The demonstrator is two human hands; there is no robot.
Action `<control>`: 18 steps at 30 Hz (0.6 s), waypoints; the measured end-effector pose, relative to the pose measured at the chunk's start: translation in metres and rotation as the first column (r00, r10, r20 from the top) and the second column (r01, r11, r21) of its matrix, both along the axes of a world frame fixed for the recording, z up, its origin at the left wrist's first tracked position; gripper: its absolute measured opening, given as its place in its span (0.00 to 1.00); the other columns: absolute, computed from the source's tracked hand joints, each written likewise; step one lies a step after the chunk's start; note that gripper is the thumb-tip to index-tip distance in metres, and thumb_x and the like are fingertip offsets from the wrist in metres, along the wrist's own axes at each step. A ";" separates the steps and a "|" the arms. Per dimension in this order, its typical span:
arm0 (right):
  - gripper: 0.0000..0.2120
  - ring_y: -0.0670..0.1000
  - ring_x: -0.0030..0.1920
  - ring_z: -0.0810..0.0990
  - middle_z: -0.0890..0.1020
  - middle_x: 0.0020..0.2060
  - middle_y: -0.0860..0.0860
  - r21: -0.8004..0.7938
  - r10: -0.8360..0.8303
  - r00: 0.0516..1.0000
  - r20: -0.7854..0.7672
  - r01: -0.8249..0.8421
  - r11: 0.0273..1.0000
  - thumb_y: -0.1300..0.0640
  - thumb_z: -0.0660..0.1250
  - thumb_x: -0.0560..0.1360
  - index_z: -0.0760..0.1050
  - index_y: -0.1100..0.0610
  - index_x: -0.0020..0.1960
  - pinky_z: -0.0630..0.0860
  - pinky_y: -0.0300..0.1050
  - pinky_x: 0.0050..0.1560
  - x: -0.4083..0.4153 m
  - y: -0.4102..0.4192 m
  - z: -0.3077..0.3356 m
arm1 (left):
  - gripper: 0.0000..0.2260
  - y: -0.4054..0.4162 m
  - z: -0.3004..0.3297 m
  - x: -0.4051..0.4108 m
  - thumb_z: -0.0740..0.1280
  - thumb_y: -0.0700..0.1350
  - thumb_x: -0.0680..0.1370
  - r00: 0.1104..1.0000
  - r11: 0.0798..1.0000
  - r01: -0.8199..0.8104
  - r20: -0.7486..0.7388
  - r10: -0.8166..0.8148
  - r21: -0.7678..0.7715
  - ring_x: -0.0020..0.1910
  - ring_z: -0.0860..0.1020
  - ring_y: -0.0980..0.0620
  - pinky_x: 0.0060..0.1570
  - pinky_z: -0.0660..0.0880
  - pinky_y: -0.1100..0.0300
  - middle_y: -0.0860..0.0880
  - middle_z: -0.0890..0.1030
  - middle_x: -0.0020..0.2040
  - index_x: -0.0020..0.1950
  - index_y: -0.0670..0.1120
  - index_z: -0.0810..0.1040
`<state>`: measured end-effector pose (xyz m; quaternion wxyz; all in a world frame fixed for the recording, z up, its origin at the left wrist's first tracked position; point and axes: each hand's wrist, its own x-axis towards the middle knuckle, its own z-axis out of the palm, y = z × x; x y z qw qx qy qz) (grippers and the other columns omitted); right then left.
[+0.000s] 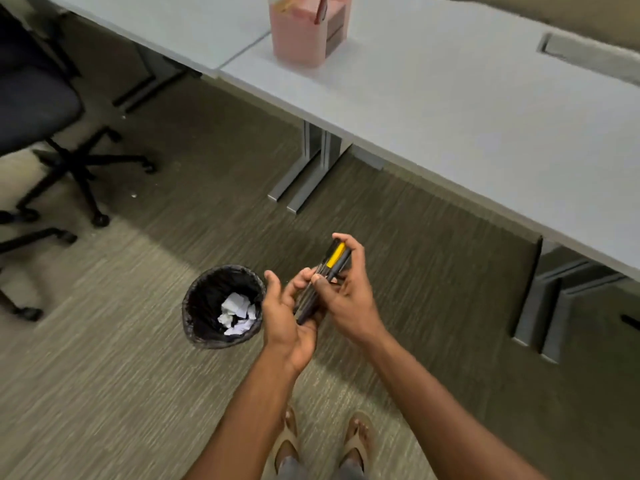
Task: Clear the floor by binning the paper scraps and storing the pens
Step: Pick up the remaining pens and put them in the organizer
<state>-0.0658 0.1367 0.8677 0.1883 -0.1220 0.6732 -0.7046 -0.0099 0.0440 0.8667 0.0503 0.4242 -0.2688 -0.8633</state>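
Both hands raised, left hand [289, 318] and right hand [346, 292] clasping pens [325, 277]

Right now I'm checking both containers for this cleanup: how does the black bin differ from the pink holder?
The black bin stands on the carpet beside the left hand; the pink holder sits up on the desk. The bin is round and dark-lined; the holder is boxy and pink. The bin holds crumpled paper scraps; the holder shows one pen sticking out. Both are upright and open-topped.
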 end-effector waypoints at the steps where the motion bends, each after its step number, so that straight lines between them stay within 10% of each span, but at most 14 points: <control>1: 0.33 0.57 0.42 0.82 0.79 0.48 0.68 -0.004 0.000 1.000 -0.014 0.000 1.000 0.67 0.69 0.76 0.62 0.45 0.73 0.81 0.65 0.50 0.001 0.002 0.015 | 0.32 0.001 0.016 0.000 0.52 0.67 0.81 1.000 1.000 0.001 -0.011 -0.001 0.002 0.74 0.71 0.35 0.61 0.74 0.50 0.33 0.72 0.73 0.67 0.43 0.75; 18: 0.30 0.74 0.54 0.80 0.77 0.53 0.72 -0.204 -0.017 0.995 -0.100 -0.004 0.979 0.69 0.67 0.78 0.63 0.45 0.72 0.78 0.73 0.56 -0.020 0.063 0.181 | 0.38 0.041 0.169 -0.010 0.56 0.70 0.78 0.953 0.997 0.035 -0.298 -0.055 -0.071 0.60 0.82 0.42 0.61 0.78 0.50 0.39 0.84 0.61 0.74 0.40 0.72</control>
